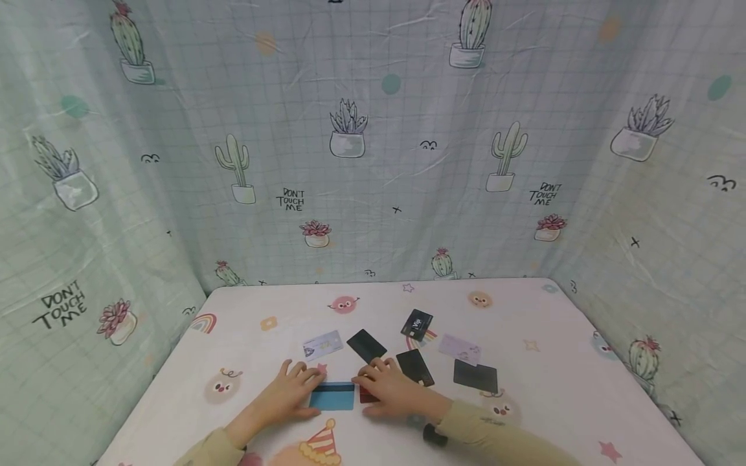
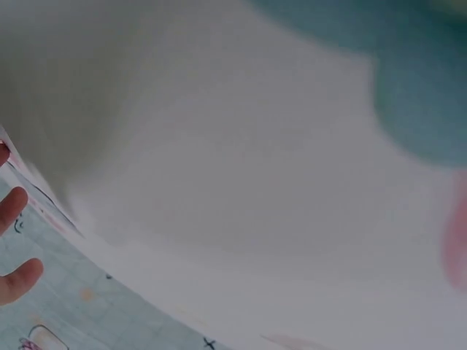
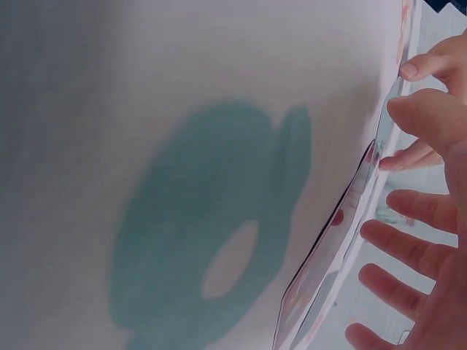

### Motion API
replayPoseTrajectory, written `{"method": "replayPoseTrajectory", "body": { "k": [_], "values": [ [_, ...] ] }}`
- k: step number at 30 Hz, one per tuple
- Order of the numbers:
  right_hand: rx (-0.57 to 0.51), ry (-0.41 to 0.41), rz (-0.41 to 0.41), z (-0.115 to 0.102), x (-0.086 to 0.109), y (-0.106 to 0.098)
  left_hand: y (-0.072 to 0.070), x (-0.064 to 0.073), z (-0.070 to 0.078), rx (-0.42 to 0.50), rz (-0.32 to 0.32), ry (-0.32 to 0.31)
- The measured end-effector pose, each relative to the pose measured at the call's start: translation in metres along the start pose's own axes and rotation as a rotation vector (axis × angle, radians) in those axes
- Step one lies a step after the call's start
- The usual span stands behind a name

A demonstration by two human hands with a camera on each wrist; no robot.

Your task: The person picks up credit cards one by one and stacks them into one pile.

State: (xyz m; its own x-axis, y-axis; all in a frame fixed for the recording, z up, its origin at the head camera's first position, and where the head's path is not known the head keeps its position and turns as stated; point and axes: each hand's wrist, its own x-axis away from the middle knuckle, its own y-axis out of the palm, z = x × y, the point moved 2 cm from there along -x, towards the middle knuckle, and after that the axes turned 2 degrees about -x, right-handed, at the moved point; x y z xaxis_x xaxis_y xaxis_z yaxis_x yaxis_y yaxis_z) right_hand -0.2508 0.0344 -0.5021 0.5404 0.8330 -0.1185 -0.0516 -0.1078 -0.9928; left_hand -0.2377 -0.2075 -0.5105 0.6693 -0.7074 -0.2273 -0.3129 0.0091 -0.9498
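Observation:
A blue card (image 1: 332, 400) with a dark stripe along its upper part lies flat on the table. My left hand (image 1: 285, 395) is at its left edge, fingers spread and slightly bent, with the thumb near the lower corner. My right hand (image 1: 393, 391) hovers low over a red card (image 1: 366, 395), covering most of it. In the right wrist view, the right hand's fingers (image 3: 408, 248) are spread apart with nothing between them. Only a few left fingertips (image 2: 16, 208) show in the left wrist view. Whether the left fingertips touch the card is unclear.
Behind the hands lie a silvery card (image 1: 322, 345), a black card (image 1: 366, 345) and a black Vip card (image 1: 417, 325). Another black card (image 1: 416, 369), a lilac card (image 1: 460, 348) and a dark grey card (image 1: 475, 377) lie right. A cactus-print curtain (image 1: 384, 181) encloses the table (image 1: 559, 388).

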Motion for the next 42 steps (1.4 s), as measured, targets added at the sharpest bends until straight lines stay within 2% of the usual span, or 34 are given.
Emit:
{"method": "replayPoseTrajectory", "body": {
  "k": [10, 18, 28, 42],
  "values": [
    [0.017, 0.000, -0.009, -0.003, -0.006, 0.003, 0.004, 0.000, -0.003, 0.001, 0.009, 0.014],
    [0.002, 0.002, 0.006, -0.004, -0.008, 0.004, 0.000, 0.001, -0.003, -0.014, 0.027, 0.037],
    [-0.003, 0.019, -0.041, -0.007, -0.010, 0.001, -0.004, 0.002, -0.003, -0.034, 0.063, 0.075],
    [0.034, -0.007, -0.045, -0.009, -0.012, 0.005, 0.002, 0.002, -0.003, -0.061, 0.044, 0.086]
  ]
}}
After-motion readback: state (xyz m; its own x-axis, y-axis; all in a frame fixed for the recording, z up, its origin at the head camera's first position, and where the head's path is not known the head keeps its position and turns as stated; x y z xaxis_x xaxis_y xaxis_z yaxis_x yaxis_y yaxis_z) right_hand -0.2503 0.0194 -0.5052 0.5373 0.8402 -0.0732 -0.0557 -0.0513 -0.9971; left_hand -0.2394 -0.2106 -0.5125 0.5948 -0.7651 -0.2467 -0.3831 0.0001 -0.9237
